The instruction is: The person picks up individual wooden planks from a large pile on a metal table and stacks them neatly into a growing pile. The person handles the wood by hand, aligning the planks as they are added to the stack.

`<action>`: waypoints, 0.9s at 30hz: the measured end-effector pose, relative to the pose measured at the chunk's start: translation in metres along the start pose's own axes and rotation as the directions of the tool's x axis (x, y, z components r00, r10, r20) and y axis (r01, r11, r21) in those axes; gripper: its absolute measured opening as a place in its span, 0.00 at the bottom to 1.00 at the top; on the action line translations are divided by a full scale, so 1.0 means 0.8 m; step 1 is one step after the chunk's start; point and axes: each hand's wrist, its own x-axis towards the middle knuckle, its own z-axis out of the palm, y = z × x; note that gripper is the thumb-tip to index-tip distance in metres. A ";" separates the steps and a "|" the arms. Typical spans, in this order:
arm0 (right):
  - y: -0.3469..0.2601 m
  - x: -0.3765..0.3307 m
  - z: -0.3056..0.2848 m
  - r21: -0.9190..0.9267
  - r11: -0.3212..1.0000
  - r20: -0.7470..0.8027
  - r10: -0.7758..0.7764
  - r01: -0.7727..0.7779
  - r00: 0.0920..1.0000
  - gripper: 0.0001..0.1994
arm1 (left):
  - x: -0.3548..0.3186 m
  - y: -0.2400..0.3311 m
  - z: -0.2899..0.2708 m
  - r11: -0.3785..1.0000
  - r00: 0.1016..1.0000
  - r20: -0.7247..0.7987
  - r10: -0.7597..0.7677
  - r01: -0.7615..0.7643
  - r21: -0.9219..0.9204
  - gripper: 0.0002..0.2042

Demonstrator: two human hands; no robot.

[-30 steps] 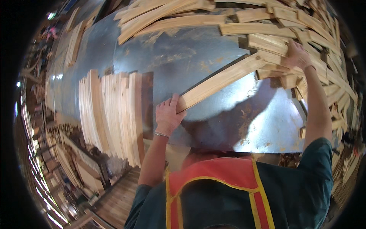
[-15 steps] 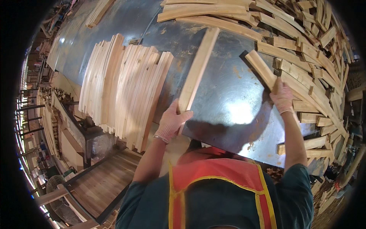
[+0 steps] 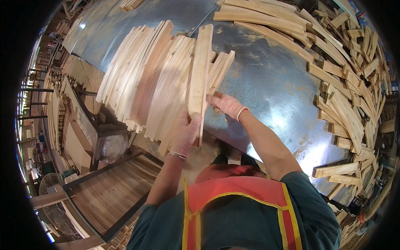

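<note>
Head view: left hand (image 3: 184, 135) grips pale wooden slat (image 3: 199, 75); right hand (image 3: 225, 104) pinches stacked slats (image 3: 146, 79).

Wooden slat (image 3: 199, 71) carried leftward off the bare metal worktop (image 3: 271, 87), now laid lengthwise on top of the neat stack of slats (image 3: 150, 79) instead of lying slanted across the sheet. Left hand (image 3: 184, 134) shifted along with it, gripping its near end at the stack's edge. Right hand (image 3: 225, 104) pulled away from the loose heap of slats (image 3: 350, 104) on the right, brought across to the stack, fingers now on the slats just beside the carried one.
</note>
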 end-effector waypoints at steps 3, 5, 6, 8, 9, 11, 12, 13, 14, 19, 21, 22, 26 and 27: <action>0.008 -0.019 0.010 0.828 0.559 0.026 0.039 -0.044 0.999 0.33 | 0.001 0.007 0.036 0.988 0.980 0.119 0.156 -0.157 -0.006 0.29; 0.017 -0.047 0.005 0.856 0.509 -0.045 -0.092 0.086 0.995 0.34 | 0.002 0.023 0.052 0.671 0.976 0.198 -0.094 -0.084 0.737 0.33; 0.020 -0.064 -0.001 0.818 0.556 -0.103 -0.103 0.143 0.989 0.33 | 0.002 0.032 0.061 0.502 0.976 0.211 0.053 -0.209 0.839 0.32; 0.019 -0.096 -0.016 0.545 0.816 -0.115 -0.155 0.193 0.981 0.32 | 0.000 0.055 0.067 0.096 0.871 0.324 0.368 -0.382 0.919 0.32; 0.019 -0.114 -0.028 0.265 0.945 -0.129 -0.162 0.191 0.978 0.32 | 0.002 0.070 0.061 -0.133 0.746 0.439 0.500 -0.435 0.891 0.31; 0.023 -0.158 -0.050 -0.304 0.936 -0.191 -0.244 0.179 0.951 0.33 | 0.005 0.091 0.058 -0.481 0.494 0.666 0.559 -0.460 0.746 0.29; 0.025 -0.172 -0.063 -0.336 0.913 -0.067 -0.270 0.233 0.961 0.31 | 0.006 0.099 0.057 -0.582 0.428 0.735 0.527 -0.449 0.678 0.27; 0.026 -0.182 -0.077 -0.316 0.878 0.064 -0.359 0.360 0.931 0.30 | 0.007 0.104 0.059 -0.529 0.638 0.705 0.309 -0.501 0.685 0.23; 0.030 -0.192 -0.095 -0.476 0.791 -0.006 -0.439 0.383 0.899 0.28 | 0.009 0.108 0.059 -0.471 0.801 0.597 0.041 -0.511 0.719 0.20; 0.087 -0.226 -0.270 -0.822 0.567 -0.484 -0.641 -0.058 0.595 0.27 | 0.047 0.120 0.018 -0.016 0.960 0.260 0.103 -0.260 0.965 0.11; 0.147 -0.276 -0.366 -0.597 0.773 -0.789 -0.517 -0.215 0.330 0.34 | 0.075 0.131 -0.033 0.167 0.946 0.145 0.290 -0.200 0.965 0.13; 0.183 -0.306 -0.409 -0.526 0.743 -0.844 -0.396 -0.415 0.361 0.39 | 0.095 0.135 -0.058 0.147 0.902 0.121 0.414 -0.197 0.969 0.14; 0.296 -0.392 -0.494 -0.027 0.570 -0.988 0.109 -0.821 0.107 0.51 | 0.162 0.154 -0.152 0.112 0.835 -0.110 0.539 0.058 0.992 0.26; 0.303 -0.394 -0.497 -0.095 0.555 -0.975 0.117 -0.827 0.190 0.52 | 0.174 0.155 -0.169 0.047 0.808 -0.118 0.578 0.111 0.993 0.32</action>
